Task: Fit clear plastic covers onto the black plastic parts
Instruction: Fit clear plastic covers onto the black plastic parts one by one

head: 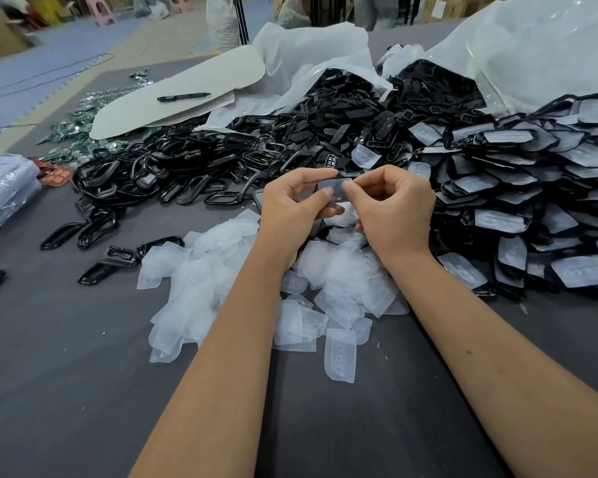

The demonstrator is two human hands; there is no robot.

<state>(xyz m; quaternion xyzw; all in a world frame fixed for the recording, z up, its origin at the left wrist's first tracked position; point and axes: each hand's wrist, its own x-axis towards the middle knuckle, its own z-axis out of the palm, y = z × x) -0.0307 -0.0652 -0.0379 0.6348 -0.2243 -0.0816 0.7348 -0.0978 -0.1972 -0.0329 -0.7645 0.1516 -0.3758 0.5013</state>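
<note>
Between my two hands sits a black plastic part with a clear cover point(335, 191) lying on its face. My left hand point(296, 208) grips its left end with thumb and fingers curled round it. My right hand point(392, 210) pinches the right end. Below them a heap of loose clear covers point(256, 284) lies on the grey table. A pile of bare black parts point(221, 163) spreads behind the hands. At the right is a big stack of black parts with covers on them point(532, 201).
A black marker point(183, 96) lies on a white sheet point(173, 98) at the back left, next to green circuit boards point(80, 132). White plastic bags point(532, 50) hold more black parts at the back. A clear bag point(4, 188) lies at the left edge.
</note>
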